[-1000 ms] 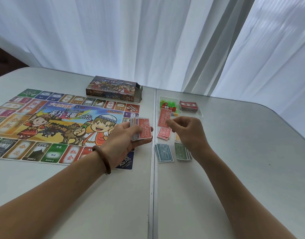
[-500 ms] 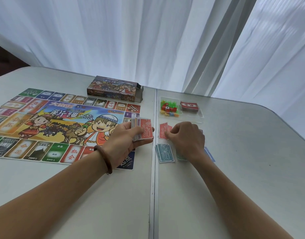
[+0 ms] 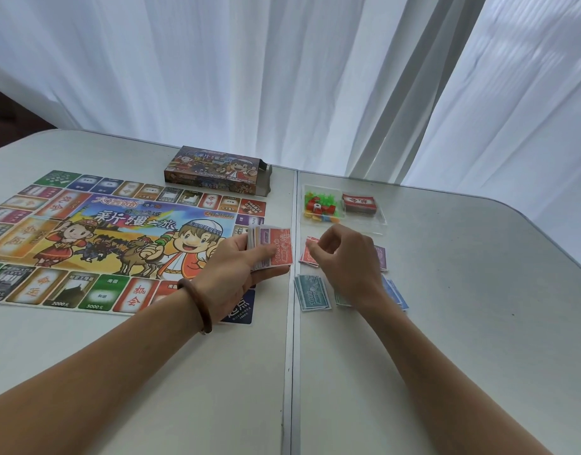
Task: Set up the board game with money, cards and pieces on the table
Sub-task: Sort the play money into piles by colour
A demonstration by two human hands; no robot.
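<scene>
The colourful game board [image 3: 102,234] lies flat on the left half of the table. My left hand [image 3: 236,270] grips a stack of play money [image 3: 272,249] with a red 10000 note on top, over the board's right edge. My right hand [image 3: 348,261] hovers with curled fingers, its fingertips at a small red note pile [image 3: 306,257]; I see nothing between them. Around it lie a teal pile [image 3: 312,293], a blue pile [image 3: 397,295] and a purple pile [image 3: 381,257]. A green pile is mostly hidden under my wrist.
A clear plastic tray [image 3: 379,222] behind the piles holds small coloured pieces [image 3: 318,208] and a red card deck [image 3: 359,203]. The open game box [image 3: 216,170] stands behind the board. A seam [image 3: 292,339] splits the table. White curtains hang behind.
My right hand brought a red note down onto the red pile, let it go and has lifted slightly. My left hand has kept hold of the money stack.
</scene>
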